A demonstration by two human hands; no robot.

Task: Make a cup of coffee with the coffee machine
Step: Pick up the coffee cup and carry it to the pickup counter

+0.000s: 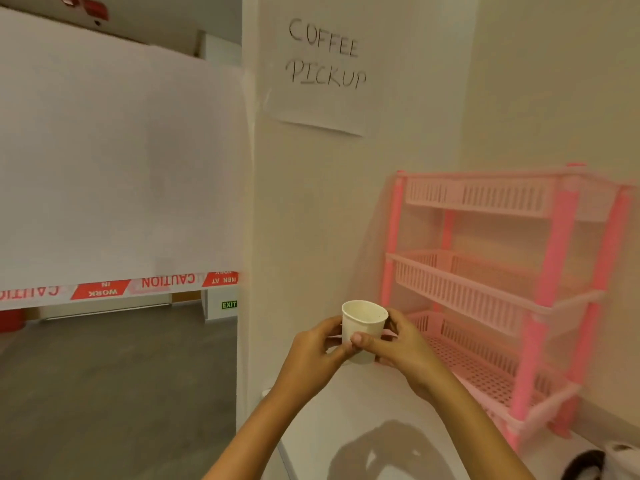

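A small white paper cup (363,320) is held upright in front of me, above a white tabletop (346,427). My left hand (311,355) grips its left side, and my right hand (398,344) grips its right side with the thumb across the front. The cup's inside looks pale; I cannot tell whether it holds any liquid. No coffee machine is in view.
A pink plastic three-tier rack (502,289) stands on the table at the right against the wall. A paper sign reading "COFFEE PICKUP" (325,64) hangs on the wall above. Left of the wall, red and white caution tape (121,289) crosses an opening onto grey floor.
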